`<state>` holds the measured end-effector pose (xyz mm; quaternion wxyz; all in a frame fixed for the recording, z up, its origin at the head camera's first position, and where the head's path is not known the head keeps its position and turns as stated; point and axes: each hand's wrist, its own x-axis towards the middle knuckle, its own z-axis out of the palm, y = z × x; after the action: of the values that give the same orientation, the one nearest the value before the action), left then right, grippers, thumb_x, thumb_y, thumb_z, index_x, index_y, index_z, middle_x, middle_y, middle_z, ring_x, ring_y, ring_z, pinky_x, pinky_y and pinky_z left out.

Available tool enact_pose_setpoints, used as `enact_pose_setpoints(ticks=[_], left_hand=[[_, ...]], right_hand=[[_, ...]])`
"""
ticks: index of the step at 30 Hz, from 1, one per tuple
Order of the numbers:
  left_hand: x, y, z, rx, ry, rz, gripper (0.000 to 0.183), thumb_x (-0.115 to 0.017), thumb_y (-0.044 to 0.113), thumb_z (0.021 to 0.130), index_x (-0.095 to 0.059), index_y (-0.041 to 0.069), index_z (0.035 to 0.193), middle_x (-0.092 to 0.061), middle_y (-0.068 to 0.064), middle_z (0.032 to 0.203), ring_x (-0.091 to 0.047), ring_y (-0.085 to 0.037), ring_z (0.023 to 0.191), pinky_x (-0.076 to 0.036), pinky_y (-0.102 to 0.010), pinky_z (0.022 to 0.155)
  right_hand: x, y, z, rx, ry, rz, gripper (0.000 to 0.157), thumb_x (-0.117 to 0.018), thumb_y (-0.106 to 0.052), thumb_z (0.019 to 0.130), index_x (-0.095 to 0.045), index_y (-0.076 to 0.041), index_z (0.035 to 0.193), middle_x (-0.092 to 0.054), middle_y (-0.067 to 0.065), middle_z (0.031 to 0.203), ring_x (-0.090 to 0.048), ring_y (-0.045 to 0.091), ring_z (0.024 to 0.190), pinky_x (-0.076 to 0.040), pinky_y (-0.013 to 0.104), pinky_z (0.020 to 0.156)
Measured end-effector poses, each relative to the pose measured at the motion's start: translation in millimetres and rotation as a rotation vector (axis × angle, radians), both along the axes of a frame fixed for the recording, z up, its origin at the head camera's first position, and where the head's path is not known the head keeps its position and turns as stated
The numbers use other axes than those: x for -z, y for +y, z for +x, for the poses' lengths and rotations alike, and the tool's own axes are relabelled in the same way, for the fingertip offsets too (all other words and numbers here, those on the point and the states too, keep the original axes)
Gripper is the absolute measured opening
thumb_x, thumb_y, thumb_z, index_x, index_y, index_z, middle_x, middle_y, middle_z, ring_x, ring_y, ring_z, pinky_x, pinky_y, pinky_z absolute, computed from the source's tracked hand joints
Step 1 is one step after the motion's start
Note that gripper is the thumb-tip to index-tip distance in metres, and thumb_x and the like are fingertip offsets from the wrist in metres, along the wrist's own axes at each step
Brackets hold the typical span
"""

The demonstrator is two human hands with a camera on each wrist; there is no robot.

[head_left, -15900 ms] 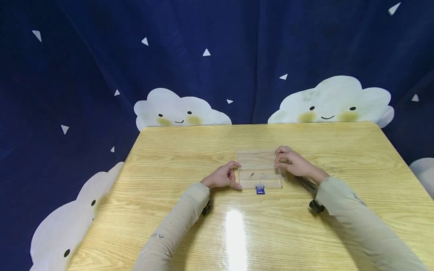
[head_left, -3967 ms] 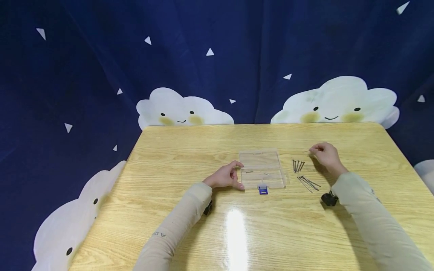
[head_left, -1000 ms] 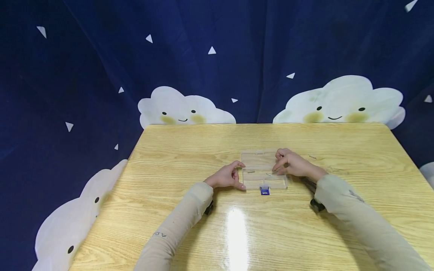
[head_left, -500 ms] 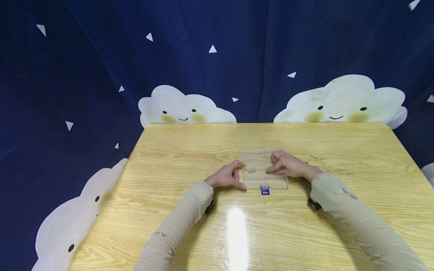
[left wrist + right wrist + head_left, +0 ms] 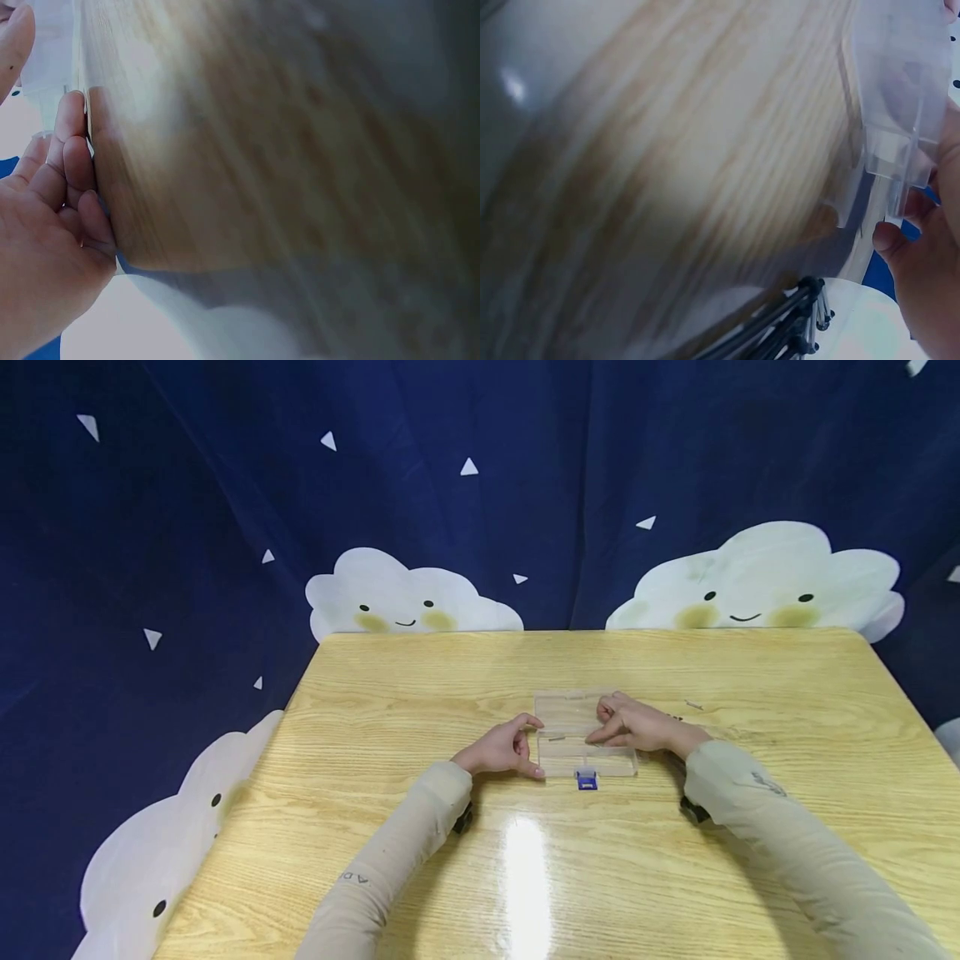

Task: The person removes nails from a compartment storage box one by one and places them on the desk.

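Observation:
A clear plastic box (image 5: 618,767) lies on the table with its lid (image 5: 566,712) folded back and its blue latch (image 5: 587,781) at the front. My left hand (image 5: 498,749) grips the box's left end, thumb at the front corner and index finger near the hinge. Inside the back compartment lies a thin nail (image 5: 556,738). My right hand (image 5: 641,727) reaches into the right part of that compartment, index finger pointing down; I cannot tell whether it pinches a nail there. Long dark nails (image 5: 780,322) lie below the right hand, mostly hidden in the head view.
Another small nail (image 5: 693,704) lies on the wooden table (image 5: 375,693), beyond the right wrist. A dark blue curtain (image 5: 450,410) with cloud figures hangs behind the table.
Four seconds ago my right hand pinched a thin nail right of the box; it has since moved left to the box. Lately its fingers slid slightly further left. The left hand stays put.

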<state>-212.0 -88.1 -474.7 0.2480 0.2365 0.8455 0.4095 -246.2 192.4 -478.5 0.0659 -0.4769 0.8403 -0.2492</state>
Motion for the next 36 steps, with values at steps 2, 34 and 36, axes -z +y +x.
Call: enact_pose_setpoints(ticks=[2,34,36], left_hand=[[-1.0,0.4,0.5,-0.001,-0.002,0.0,0.073,-0.08,0.018,0.071,-0.038,0.008,0.13,-0.058,-0.004,0.07,-0.053,-0.011,0.06,-0.043,-0.022,0.068],[-4.0,2.9,3.7,-0.019,-0.004,0.007,0.073,-0.078,0.016,0.072,-0.037,0.007,0.132,-0.058,-0.009,0.071,-0.051,-0.01,0.057,-0.041,-0.022,0.065],[-12.6,3.7,7.6,-0.018,-0.013,0.021,0.072,-0.077,0.012,0.073,-0.036,0.004,0.132,-0.058,-0.013,0.072,-0.05,-0.011,0.057,-0.041,-0.022,0.064]], right_hand=[[0.1,0.1,0.2,0.0,0.01,-0.007,0.022,-0.069,-0.009,0.078,-0.073,-0.012,0.099,-0.031,-0.005,0.079,-0.026,0.014,0.077,-0.021,0.029,0.067],[10.5,-3.9,15.2,0.127,0.152,-0.334,0.013,-0.07,0.004,0.074,-0.073,-0.004,0.084,-0.044,-0.003,0.073,-0.035,0.007,0.07,-0.031,0.024,0.062],[10.1,-2.1,15.7,0.139,0.135,-0.351,0.014,-0.069,0.005,0.075,-0.073,-0.004,0.085,-0.046,-0.003,0.074,-0.037,0.007,0.07,-0.033,0.024,0.062]])
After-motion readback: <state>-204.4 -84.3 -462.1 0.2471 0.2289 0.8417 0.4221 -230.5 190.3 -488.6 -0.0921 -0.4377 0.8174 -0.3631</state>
